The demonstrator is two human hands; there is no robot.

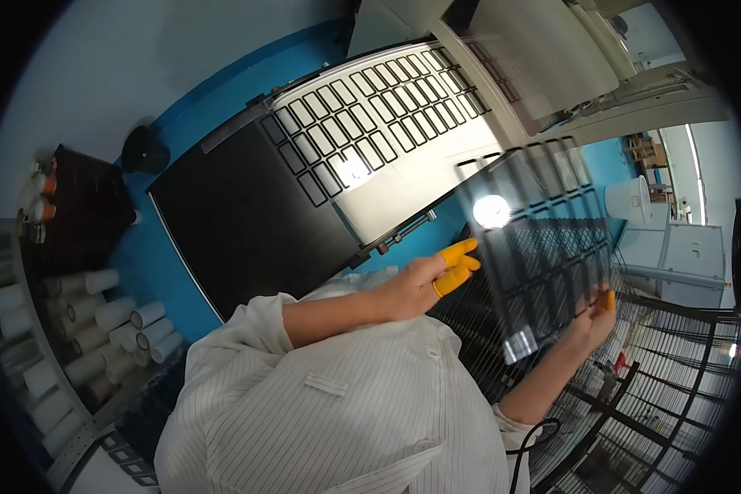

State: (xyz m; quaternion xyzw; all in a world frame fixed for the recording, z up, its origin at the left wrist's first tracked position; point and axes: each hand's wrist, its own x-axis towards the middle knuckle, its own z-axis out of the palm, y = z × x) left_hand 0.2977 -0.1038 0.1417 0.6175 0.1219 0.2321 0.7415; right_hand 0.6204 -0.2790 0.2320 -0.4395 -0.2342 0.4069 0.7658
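Note:
A clear sheet [543, 247] printed with rows of black rounded frames stands tilted before me, smeared by motion. My right hand [594, 321] grips its lower right edge, some fingers showing through the sheet; a yellow finger cot is visible. At the opposite edge is my left hand [432, 284], its half-bent fingers apart and capped with yellow cots. Whether those fingertips touch the sheet, I cannot tell. Further off, similar black frames in rows lie on the pale bed of a conveyor machine [420, 177].
A black panel [255, 214] forms the conveyor's left end. Wire drying racks [659, 395] stand close on the right. Rolls [132, 321] fill a shelf at left, near a dark bin [144, 150]. A white bucket [627, 200] stands far right on the blue floor.

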